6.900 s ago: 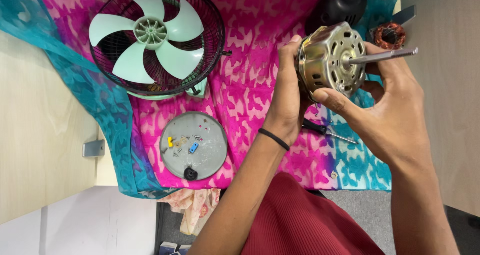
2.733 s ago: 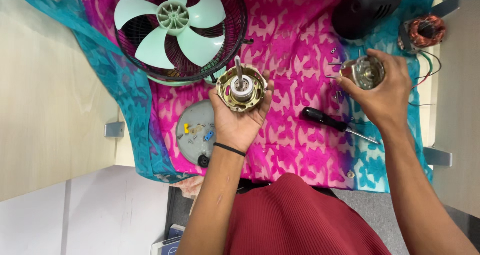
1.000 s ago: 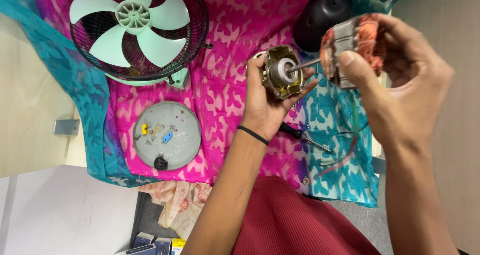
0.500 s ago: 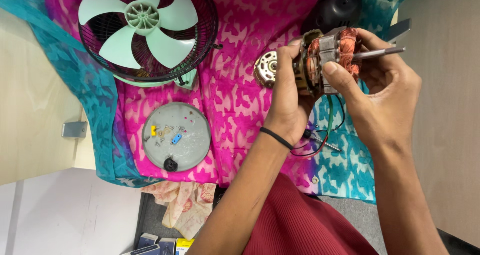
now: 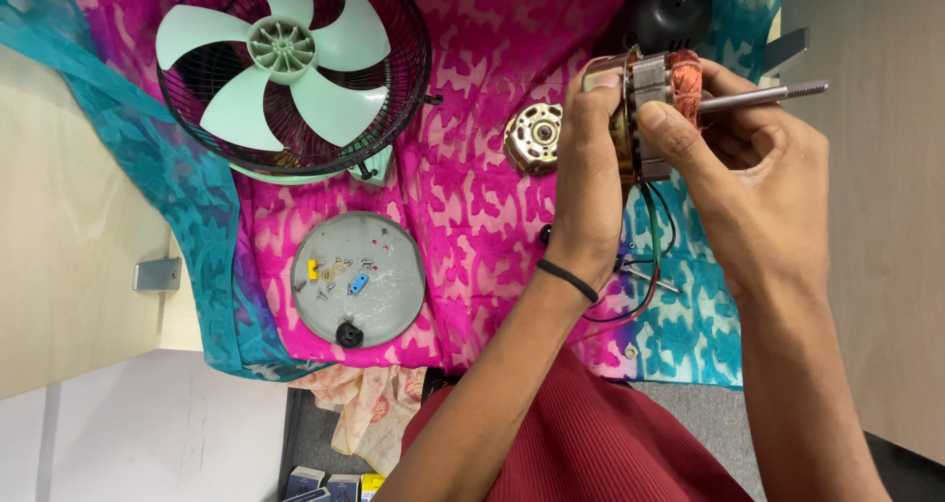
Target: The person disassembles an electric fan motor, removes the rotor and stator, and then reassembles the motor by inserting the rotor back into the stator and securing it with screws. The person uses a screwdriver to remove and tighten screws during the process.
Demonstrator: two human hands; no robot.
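Both hands hold a fan motor (image 5: 658,103) above the cloth: a metal core with copper windings and a steel shaft (image 5: 763,95) pointing right. My left hand (image 5: 587,177) grips its left side, thumb on top. My right hand (image 5: 743,182) grips its right side around the windings. Coloured wires (image 5: 645,266) hang from the motor. A round brass-coloured end cover (image 5: 533,138) lies on the pink cloth just left of my left hand.
A mint-green fan blade in a black grille (image 5: 290,69) lies at the top left. A grey round base plate (image 5: 358,278) holds small screws and parts. A black motor housing (image 5: 669,12) sits at the top. A screwdriver (image 5: 645,276) lies partly hidden under my arms.
The brass-coloured end cover has left my left hand and now lies on the cloth. Both hands have closed on the wound motor core with its shaft pointing right.
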